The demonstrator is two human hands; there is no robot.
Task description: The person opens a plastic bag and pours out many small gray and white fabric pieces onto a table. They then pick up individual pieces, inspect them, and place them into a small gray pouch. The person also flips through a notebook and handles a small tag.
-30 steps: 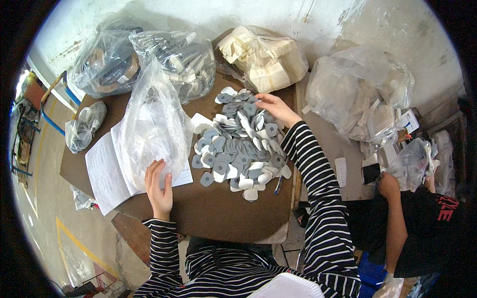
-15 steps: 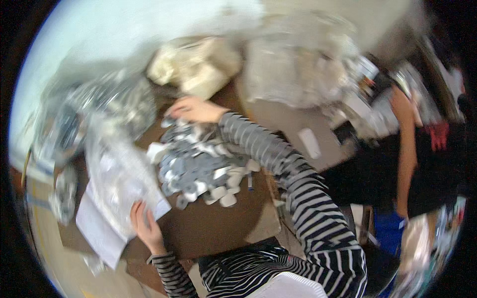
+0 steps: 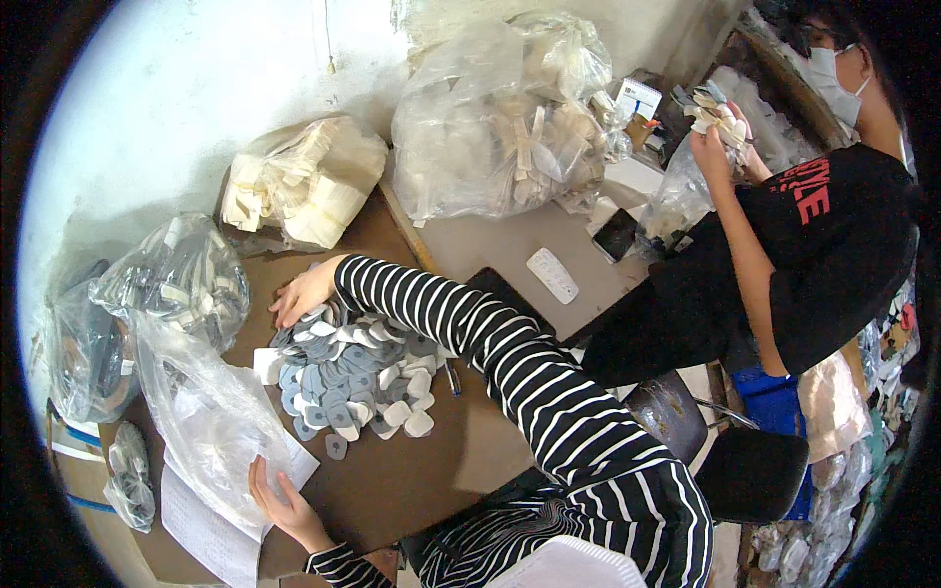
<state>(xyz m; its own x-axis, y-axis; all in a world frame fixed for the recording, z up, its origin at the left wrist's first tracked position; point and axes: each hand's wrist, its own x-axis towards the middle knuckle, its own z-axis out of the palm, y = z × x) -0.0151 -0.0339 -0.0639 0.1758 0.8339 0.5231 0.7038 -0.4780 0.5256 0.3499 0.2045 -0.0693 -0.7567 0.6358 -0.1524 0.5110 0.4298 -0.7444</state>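
A loose pile of small flat grey and white pieces [image 3: 328,377], with rounded edges, lies on the brown table [image 3: 421,490]. My right hand [image 3: 306,292] reaches across to the pile's far left edge, its fingers apart and curved down against the pieces. At the near left, my left hand [image 3: 289,510] holds the edge of a clear plastic bag [image 3: 201,412] between thumb and fingers. That bag lies limp over white sheets of paper [image 3: 211,524] with faint lines. Whether any piece is under my right fingers cannot be made out.
Behind the pile stand a bag of cream pieces [image 3: 304,186] and a larger clear bag [image 3: 490,137]. More filled bags [image 3: 186,274] line the left wall. A pen [image 3: 453,378] lies right of the pile. At the right, a person in black [image 3: 814,245] handles pale pieces [image 3: 720,122].
The whole view has shifted and sharpened from blur. My right hand stays at the pile's far edge and my left hand at the bag. The other person's hands now show, holding pieces.
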